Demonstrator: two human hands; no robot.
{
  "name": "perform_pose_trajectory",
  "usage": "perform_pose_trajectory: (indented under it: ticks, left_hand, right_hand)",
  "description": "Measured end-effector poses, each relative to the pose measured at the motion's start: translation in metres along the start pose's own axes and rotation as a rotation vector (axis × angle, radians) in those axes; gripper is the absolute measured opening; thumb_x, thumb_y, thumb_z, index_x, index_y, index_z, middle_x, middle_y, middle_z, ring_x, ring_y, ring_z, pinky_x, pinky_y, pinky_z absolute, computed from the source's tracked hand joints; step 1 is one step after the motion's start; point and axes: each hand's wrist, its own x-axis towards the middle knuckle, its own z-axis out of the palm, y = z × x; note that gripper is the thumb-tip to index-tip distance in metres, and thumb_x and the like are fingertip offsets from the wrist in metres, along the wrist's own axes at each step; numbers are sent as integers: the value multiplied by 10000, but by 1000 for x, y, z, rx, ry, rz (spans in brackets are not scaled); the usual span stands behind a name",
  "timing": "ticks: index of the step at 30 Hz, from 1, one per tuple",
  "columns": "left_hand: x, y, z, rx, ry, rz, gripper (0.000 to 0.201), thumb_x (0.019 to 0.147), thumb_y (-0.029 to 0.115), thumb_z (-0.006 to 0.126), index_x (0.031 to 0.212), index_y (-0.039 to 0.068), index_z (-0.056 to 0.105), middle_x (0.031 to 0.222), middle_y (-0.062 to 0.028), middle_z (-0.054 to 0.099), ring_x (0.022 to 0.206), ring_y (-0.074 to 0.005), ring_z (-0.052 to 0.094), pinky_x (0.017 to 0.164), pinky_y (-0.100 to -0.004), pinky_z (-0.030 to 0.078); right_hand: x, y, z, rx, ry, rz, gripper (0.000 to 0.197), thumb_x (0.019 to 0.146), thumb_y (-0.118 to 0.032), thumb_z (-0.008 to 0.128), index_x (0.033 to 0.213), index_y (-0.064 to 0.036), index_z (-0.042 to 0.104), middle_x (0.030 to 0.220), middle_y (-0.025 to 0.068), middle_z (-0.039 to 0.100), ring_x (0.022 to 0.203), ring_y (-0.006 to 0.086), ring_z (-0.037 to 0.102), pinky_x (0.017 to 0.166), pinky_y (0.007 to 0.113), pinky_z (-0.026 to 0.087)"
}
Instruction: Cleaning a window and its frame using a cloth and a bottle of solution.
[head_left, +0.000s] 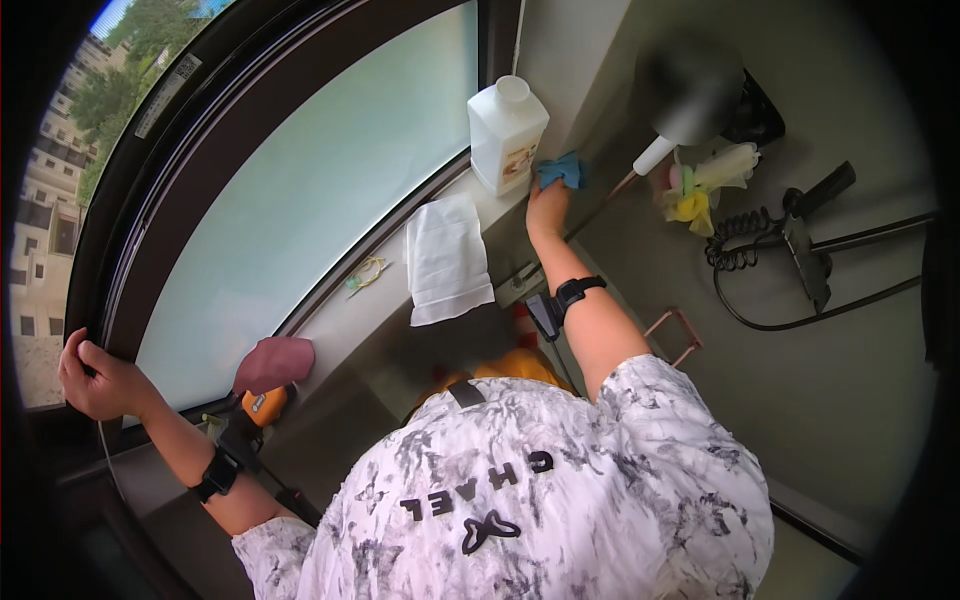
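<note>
My left hand (100,380) is at the far left with its fingers curled round the edge of the dark window frame (105,300). Ahead and to the right, my right hand (547,208) is closed on a crumpled blue cloth (564,170), just beside a white plastic jug (508,135) that stands upright on the sill. The fingertips of this hand are partly hidden by the cloth. Between my arms, a white cloth (450,260) hangs over the sill's near edge. The frosted window pane (320,190) fills the space beyond.
On the sill (345,310) lie a small yellow-green item (368,275) and a maroon cloth (275,365), with an orange object (263,405) beside it. At the right are a yellow gauzy bundle (708,185), a black coiled cord (740,240) and a blurred dark round object (690,85).
</note>
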Motion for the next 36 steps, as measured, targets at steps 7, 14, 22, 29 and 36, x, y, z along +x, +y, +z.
perform_pose_trajectory:
  ticks: [7,14,22,29,36]
  left_hand:
    - [2,1,3,-29,23,3,203,874,167,569,850,133,768,872,-59,724,801,-268,669,726,-406,502]
    - [-1,-5,7,1,139,13,194,882,216,615,948,115,767,913,-55,729,822,-255,673,773,-410,516]
    - [-7,32,-12,-53,340,42,205,915,235,691,1020,59,688,962,-49,685,880,-239,644,820,-354,509]
    - [-52,124,-48,-359,-51,203,107,923,25,624,987,28,709,958,-91,680,868,-241,650,738,-327,513]
    - [-121,228,-43,-1326,-1333,-493,377,951,115,672,1308,18,597,1143,-101,653,1037,-204,640,912,-342,529]
  right_hand:
    - [-9,5,3,105,-3,18,336,889,-121,660,1156,71,590,1159,300,646,1070,462,621,896,508,499]
    - [-8,38,-86,1180,-831,766,425,988,-328,627,1273,-14,606,1231,138,677,1171,319,640,1070,456,471]
    - [-40,-16,-158,1524,-1152,559,861,1010,-678,345,1516,17,383,1505,242,481,1379,375,489,1182,472,366]
    - [-45,-15,-162,1527,-1174,664,945,969,-740,371,1535,16,350,1526,250,451,1396,380,467,1188,475,353]
    - [-57,-62,-177,1372,-1184,606,931,962,-700,469,1534,24,345,1524,233,456,1388,347,479,1183,456,362]
